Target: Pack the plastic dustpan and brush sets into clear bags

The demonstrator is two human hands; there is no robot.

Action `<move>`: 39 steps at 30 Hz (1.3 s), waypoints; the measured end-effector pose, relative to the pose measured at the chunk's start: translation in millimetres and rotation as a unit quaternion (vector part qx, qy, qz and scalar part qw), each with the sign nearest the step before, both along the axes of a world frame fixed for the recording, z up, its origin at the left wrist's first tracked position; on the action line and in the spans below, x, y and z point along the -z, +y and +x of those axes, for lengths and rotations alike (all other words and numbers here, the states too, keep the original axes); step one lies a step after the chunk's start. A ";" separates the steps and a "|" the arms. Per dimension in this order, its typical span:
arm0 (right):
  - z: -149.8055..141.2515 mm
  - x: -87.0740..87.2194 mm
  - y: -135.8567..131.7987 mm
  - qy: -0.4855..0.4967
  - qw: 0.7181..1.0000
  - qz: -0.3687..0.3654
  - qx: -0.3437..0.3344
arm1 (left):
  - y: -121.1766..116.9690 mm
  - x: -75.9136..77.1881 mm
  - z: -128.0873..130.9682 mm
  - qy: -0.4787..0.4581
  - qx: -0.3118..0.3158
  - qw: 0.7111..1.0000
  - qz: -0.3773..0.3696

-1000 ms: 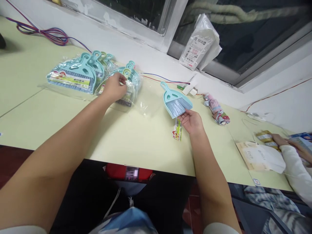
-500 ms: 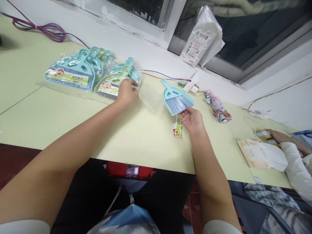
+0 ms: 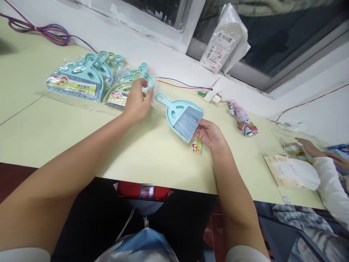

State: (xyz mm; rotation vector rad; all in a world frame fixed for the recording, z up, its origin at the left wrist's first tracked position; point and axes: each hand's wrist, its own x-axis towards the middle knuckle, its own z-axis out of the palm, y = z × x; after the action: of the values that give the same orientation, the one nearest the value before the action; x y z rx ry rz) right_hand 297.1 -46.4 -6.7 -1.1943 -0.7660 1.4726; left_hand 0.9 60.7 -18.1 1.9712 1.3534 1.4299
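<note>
In my right hand (image 3: 211,134) is a light-blue dustpan (image 3: 172,115) with a grey-bristled brush (image 3: 187,123) nested in it. My fingers grip its wide front edge, and its looped handle points left towards my left hand (image 3: 138,102). A small printed label card (image 3: 197,146) shows just below my right fingers; whether they hold it I cannot tell. My left hand is closed at the edge of a clear plastic bag (image 3: 158,105), partly behind the dustpan handle. Right behind that hand lies a bagged green dustpan set (image 3: 118,95).
More bagged dustpan sets (image 3: 75,82) overlap at the left. Coiled cable (image 3: 51,34) lies along the wall. A rolled patterned cloth (image 3: 242,118) and a white plug (image 3: 212,96) sit at the back. On the right, a co-worker's hand (image 3: 309,147) is beside a paper packet (image 3: 291,171).
My right hand has brought the dustpan left, its handle now close to my left hand. My left hand moved right from the bagged sets, then slightly back, with the clear bag beside it.
</note>
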 end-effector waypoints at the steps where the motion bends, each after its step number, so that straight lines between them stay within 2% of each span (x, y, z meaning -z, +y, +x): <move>1: -0.8 0.3 -1.0 -0.006 0.999 -0.007 -0.031 | 4.2 1.7 -1.2 -0.016 0.002 1.000 -0.001; 4: -3.3 2.0 -1.8 -0.014 0.995 -0.040 -0.094 | 11.6 3.6 -4.1 -0.027 0.033 0.999 -0.024; 8: -7.4 5.0 -0.6 -0.016 0.988 -0.076 -0.136 | 5.5 -0.5 -4.5 0.042 0.079 0.995 -0.046; 11: -9.7 7.6 0.1 -0.013 0.985 -0.089 -0.144 | -1.9 -3.2 -3.2 0.090 0.116 0.988 -0.043; 14: -9.8 10.4 1.2 -0.012 0.987 -0.095 -0.129 | -4.2 -2.3 -1.8 0.101 0.180 0.977 -0.045; 16: -9.0 12.4 2.4 -0.013 0.988 -0.100 -0.119 | -3.2 0.0 -0.7 0.107 0.200 0.974 -0.027; 27: -4.7 21.2 6.1 -0.030 0.987 -0.104 -0.116 | 0.2 8.1 5.3 0.158 0.203 0.966 0.037; 39: -8.4 21.5 6.1 -0.030 0.988 -0.109 -0.105 | 3.4 9.4 6.6 0.177 0.191 0.965 0.038</move>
State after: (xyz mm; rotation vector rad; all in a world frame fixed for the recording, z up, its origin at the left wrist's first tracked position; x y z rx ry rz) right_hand 288.7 -40.3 -28.2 -1.3604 -0.8067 1.7369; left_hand 7.5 64.1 -27.5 2.4608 0.9757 0.9970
